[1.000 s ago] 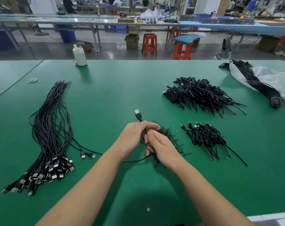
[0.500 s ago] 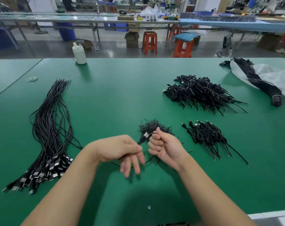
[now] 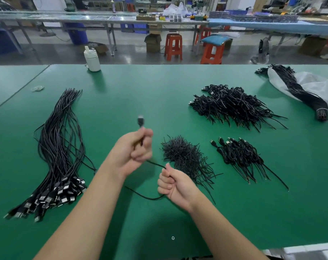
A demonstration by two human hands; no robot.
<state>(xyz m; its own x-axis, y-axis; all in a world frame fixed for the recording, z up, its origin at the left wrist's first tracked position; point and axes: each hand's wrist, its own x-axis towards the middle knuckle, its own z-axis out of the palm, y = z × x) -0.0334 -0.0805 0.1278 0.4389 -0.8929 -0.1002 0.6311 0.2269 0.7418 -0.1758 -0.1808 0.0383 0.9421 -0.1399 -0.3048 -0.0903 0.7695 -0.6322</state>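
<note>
Lying far left of the tie pile [image 3: 185,158] on the green counter [image 3: 140,87], a long bundle [image 3: 60,147] of cables points its plugs toward the near edge. Left of the pile and raised, the left hand [image 3: 135,151] curls round one cable [image 3: 156,164] just under its plug [image 3: 140,121], which sticks up above the fist. The cable runs down to the right hand [image 3: 173,186], at the pile's near-left corner, fisted round it with the thumb up. A slack loop hangs below. Right of the pile lies a small heap [image 3: 238,156] of coiled cables. Beyond that sits a big heap [image 3: 232,106], and far right a tied bundle [image 3: 300,92] on a white bag [image 3: 317,87].
</note>
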